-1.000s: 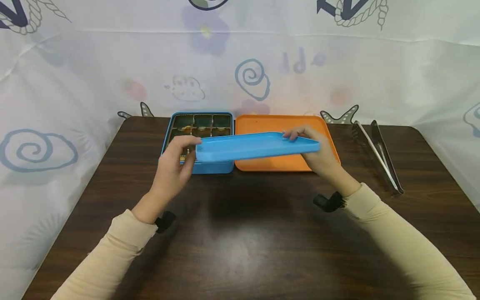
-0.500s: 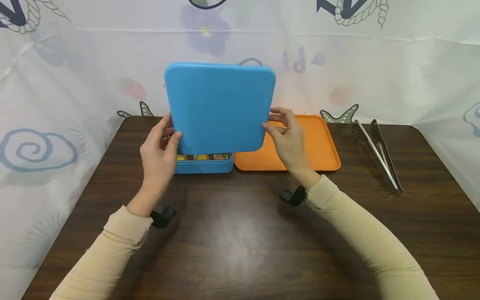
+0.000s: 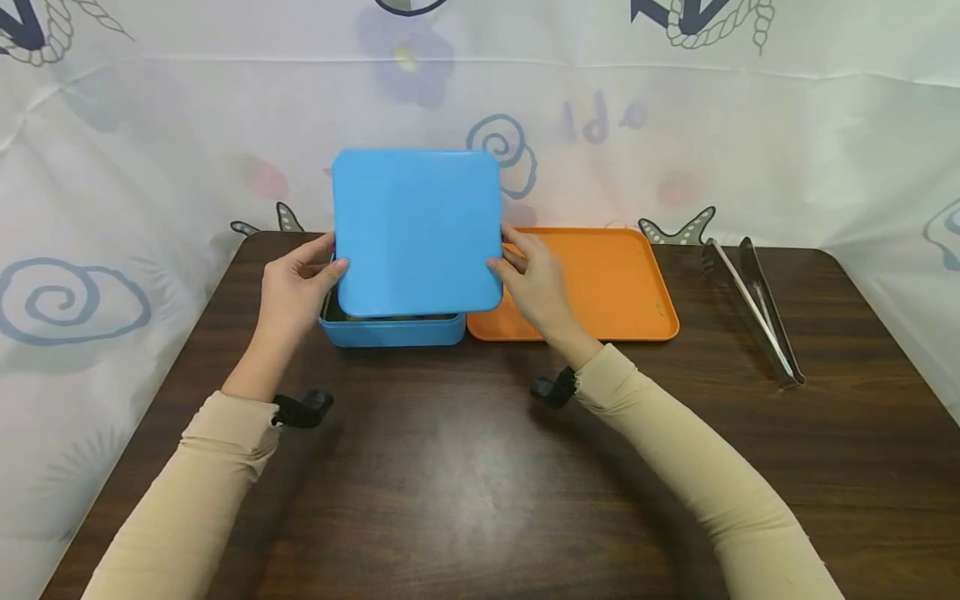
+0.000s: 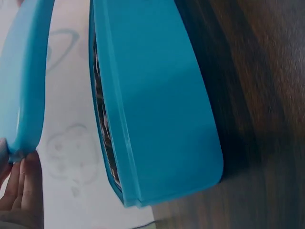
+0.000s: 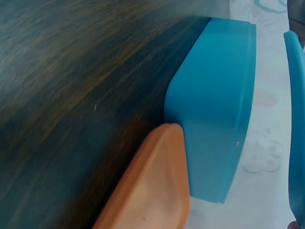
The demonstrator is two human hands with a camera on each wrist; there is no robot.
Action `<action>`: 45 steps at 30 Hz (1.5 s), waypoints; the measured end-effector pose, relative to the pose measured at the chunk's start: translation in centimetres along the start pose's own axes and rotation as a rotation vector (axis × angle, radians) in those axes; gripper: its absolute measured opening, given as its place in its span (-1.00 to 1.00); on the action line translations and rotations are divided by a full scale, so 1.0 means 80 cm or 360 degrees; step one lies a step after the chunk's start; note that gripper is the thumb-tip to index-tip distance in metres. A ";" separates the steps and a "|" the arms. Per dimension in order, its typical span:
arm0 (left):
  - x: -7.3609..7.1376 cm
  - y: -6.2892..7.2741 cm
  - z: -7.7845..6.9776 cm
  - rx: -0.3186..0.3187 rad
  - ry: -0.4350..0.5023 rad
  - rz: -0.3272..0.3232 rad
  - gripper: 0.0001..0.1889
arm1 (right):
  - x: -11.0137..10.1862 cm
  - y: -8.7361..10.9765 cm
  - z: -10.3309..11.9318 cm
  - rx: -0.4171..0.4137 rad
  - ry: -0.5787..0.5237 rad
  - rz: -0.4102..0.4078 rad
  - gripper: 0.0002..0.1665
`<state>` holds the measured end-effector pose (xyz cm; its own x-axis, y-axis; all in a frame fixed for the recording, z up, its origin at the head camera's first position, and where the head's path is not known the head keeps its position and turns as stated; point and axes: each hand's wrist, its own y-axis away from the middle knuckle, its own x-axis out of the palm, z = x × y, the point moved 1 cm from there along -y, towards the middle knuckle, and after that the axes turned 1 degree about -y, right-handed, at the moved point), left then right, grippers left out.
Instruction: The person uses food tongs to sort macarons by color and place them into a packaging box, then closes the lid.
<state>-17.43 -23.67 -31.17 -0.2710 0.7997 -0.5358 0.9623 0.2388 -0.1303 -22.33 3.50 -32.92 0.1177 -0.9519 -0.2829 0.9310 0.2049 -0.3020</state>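
Both hands hold a blue lid (image 3: 417,232) by its sides, tilted above a blue box (image 3: 390,333). My left hand (image 3: 292,279) pinches the lid's left edge, thumb on the near face. On the opposite edge, my right hand (image 3: 536,279) pinches it the same way. In the left wrist view, a gap separates the lid (image 4: 24,81) from the box (image 4: 157,95); fingers (image 4: 29,179) grip the lid's corner. From the right wrist, the lid (image 5: 296,129) also stands apart from the box (image 5: 214,105). Most of the box's inside is hidden behind the lid.
An orange tray (image 3: 607,283) lies directly right of the box, with a few small specks on it. Metal tongs (image 3: 757,312) lie farther right on the dark wooden table (image 3: 450,467). A printed white cloth (image 3: 300,108) hangs behind the table.
The lid has turned from nearly flat, hollow side up, to its smooth outer face showing. It rose, then came down and left over the box. Both hands moved left with it.
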 end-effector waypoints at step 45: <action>0.024 -0.017 0.071 -0.0214 -0.0237 0.0060 -0.40 | 0.065 -0.013 -0.038 0.0386 0.0393 0.0472 -0.07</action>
<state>-19.14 -25.61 -36.78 -0.2185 0.7216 -0.6570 0.9572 0.2894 -0.0005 -23.75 -0.94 -36.84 0.3329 -0.7711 -0.5427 0.9270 0.3731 0.0386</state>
